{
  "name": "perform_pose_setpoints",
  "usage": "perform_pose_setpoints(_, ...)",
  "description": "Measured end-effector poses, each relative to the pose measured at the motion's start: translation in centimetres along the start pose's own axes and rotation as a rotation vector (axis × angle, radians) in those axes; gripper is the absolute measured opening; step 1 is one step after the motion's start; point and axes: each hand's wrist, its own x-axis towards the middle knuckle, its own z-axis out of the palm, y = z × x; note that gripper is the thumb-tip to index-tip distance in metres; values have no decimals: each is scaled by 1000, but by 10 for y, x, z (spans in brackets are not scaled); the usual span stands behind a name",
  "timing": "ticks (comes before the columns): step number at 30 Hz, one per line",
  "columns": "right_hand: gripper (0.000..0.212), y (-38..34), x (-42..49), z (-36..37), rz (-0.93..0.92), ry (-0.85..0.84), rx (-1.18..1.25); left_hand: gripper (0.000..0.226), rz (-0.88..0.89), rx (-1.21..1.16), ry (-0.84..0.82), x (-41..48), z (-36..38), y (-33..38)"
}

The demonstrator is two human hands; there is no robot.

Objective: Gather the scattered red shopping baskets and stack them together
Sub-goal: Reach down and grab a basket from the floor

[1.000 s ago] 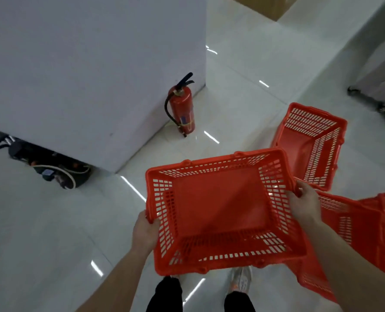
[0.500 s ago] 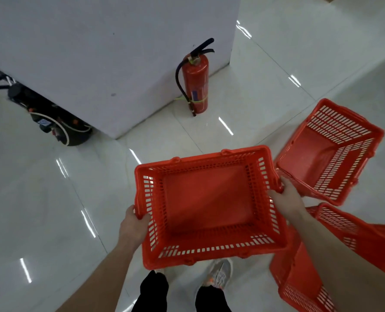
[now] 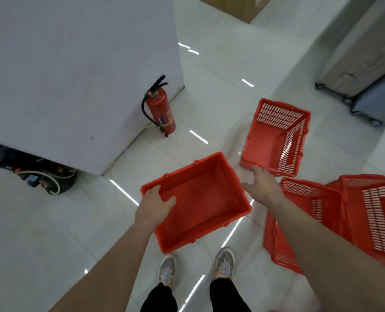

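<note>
My left hand (image 3: 155,207) grips the left rim of a red shopping basket (image 3: 207,199), thumb inside, and holds it tilted above the floor in front of my feet. My right hand (image 3: 262,188) is off that basket, its fingers spread and relaxed, with the fingertips at the near corner of a second red basket (image 3: 274,143) on the floor. Whether they touch it I cannot tell. To the right, a third red basket (image 3: 310,199) lies on its side. A fourth red basket (image 3: 378,212) leans against it.
A red fire extinguisher (image 3: 162,111) stands against the white pillar (image 3: 74,75). A black device with a white cable (image 3: 43,176) sits at the pillar's left foot. Wheeled suitcases (image 3: 366,64) stand at the back right, and a cardboard box (image 3: 232,5) at the top. My shoes (image 3: 224,263) are below the held basket.
My right hand has let go of the held basket's right rim and moved toward the second basket. The held basket has dropped lower and tilted, held by my left hand alone.
</note>
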Motion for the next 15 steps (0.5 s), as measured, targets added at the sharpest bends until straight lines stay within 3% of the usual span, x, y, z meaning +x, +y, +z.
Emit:
perform_pose_setpoints(5,64,7,-94,-42,127,135,81,61,267,123,-31,-38,-28,64)
perform_pose_setpoints(9,52,34,-184,-47,299,313,193,62,534,242,-79,-74,-29,108)
perform_pose_setpoints(15,67,101,-341,4,615,391,310,63,785,414,-240,-154,16,153)
